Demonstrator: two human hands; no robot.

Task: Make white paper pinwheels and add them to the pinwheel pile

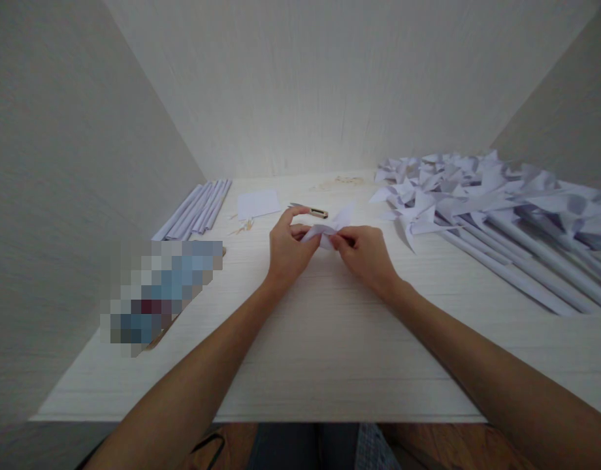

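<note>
Both hands are at a white paper pinwheel [343, 219] above the middle of the table. My left hand [291, 245] pinches its left side between thumb and fingers, with the index finger raised and curved. My right hand [366, 251] pinches the paper near its centre, thumb against index finger; anything small between those fingertips is hidden. Just behind the hands lies a cutter-like tool [319, 213] with a beige handle and a grey blade, partly covered by my left fingers.
Many paper pinwheels [422, 209] on rolled paper sticks [516, 267] are heaped at the right. Paper rolls [197, 209], a stack of white paper squares [258, 203] and thin wooden sticks [244, 227] lie at the left. A blurred-out object [173, 290] rests nearer. Walls [300, 85] enclose the table [349, 372].
</note>
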